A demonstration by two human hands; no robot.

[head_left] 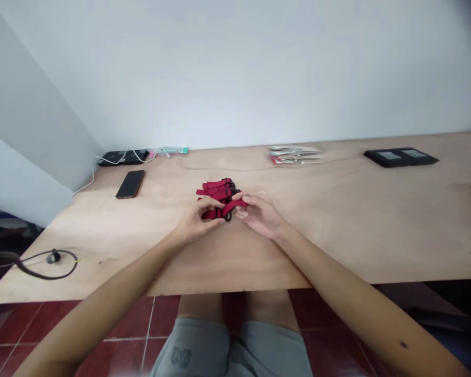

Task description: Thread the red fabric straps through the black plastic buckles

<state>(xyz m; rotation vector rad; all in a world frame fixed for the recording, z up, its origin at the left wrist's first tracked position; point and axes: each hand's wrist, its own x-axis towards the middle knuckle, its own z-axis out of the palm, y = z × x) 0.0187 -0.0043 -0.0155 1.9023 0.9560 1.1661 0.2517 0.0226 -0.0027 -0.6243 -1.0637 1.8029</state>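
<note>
Several red straps [219, 184] with black buckles lie bunched near the middle of the wooden table. My left hand [198, 220] is curled at the near left side of the bunch, its thumb and fingers closed round a red strap beside a black buckle. From the right, my right hand [261, 213] pinches the end of a red strap [235, 204] between thumb and fingers, slightly over the bunch. The fingertips of both hands are near each other, and they partly hide the nearest straps.
On the wooden table [337, 225] lie a phone [130, 184], a black device [120, 157] with a white cable, a pile of plastic packets [294, 155], a black double tray [400, 157] and a looped black cable [49, 276]. A wall rises behind.
</note>
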